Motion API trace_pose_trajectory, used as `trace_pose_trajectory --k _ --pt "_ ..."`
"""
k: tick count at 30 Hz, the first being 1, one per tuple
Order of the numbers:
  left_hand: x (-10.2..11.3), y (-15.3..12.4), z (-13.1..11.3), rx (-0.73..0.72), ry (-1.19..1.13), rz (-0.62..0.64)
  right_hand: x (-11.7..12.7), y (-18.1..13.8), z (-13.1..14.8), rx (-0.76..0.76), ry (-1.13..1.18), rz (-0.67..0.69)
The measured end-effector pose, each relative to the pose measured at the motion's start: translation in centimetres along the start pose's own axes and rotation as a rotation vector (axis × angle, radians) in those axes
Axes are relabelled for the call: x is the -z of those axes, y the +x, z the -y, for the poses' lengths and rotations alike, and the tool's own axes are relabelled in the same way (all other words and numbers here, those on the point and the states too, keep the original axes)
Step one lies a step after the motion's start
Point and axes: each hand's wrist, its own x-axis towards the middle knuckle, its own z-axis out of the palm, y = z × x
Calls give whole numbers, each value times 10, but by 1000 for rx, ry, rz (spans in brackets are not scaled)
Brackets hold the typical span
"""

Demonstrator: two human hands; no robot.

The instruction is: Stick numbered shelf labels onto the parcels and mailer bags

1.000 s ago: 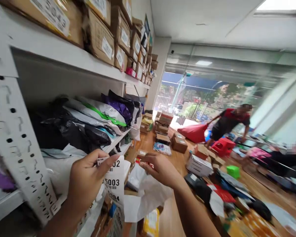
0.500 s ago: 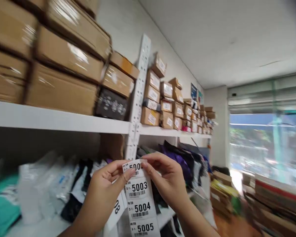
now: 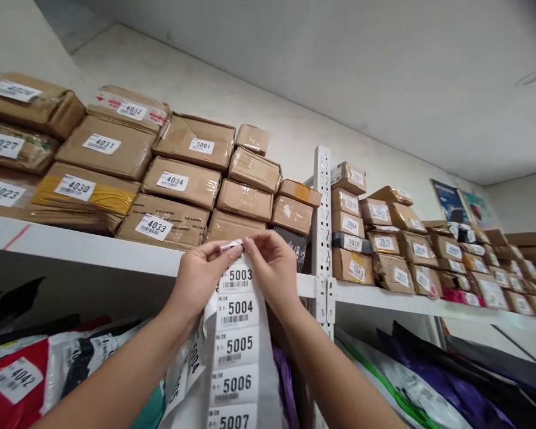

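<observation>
A long strip of white barcode labels (image 3: 236,345) hangs down from my two hands, with 5003 through 5007 readable on it. My left hand (image 3: 205,268) pinches the top of the strip, thumb on the near side. Close beside it, my right hand (image 3: 274,259) grips the same top edge between thumb and fingers. The top label is bent over and its number is hidden. Behind my hands stand cardboard boxes (image 3: 245,199) without number labels. To their left is a box labelled 5001 (image 3: 194,140), above boxes marked 4034 and 4033.
A white shelf (image 3: 89,250) carries the stacked boxes, and a perforated post (image 3: 322,226) divides it from a second row of labelled parcels (image 3: 422,249). Bagged parcels (image 3: 22,375) lie on the level below, more purple and black ones (image 3: 446,363) at right.
My view has swung left and up toward the boxes. The hands and strip are now in front of the unlabelled stack; the top label, earlier showing 5002, is now bent over.
</observation>
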Motion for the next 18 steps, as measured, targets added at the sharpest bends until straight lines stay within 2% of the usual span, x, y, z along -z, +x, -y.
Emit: trace_pose_trajectory --k 3,6,10,12,15,18 --pt "2 3 -3 61 -81 -107 -12 1 -7 18 -56 -44" --pt "6 6 8 94 -86 -161 -18 1 -15 50 -153 -109" --pt "12 11 29 14 71 -216 -20 6 -27 17 -181 -98" --pt "15 12 34 -3 120 -172 -20 11 -34 -3 -177 -117" --pt "19 9 34 53 205 -2 -19 19 -46 2 -227 -131" --pt "27 0 31 19 447 40 -17 26 -57 61 -341 -122"
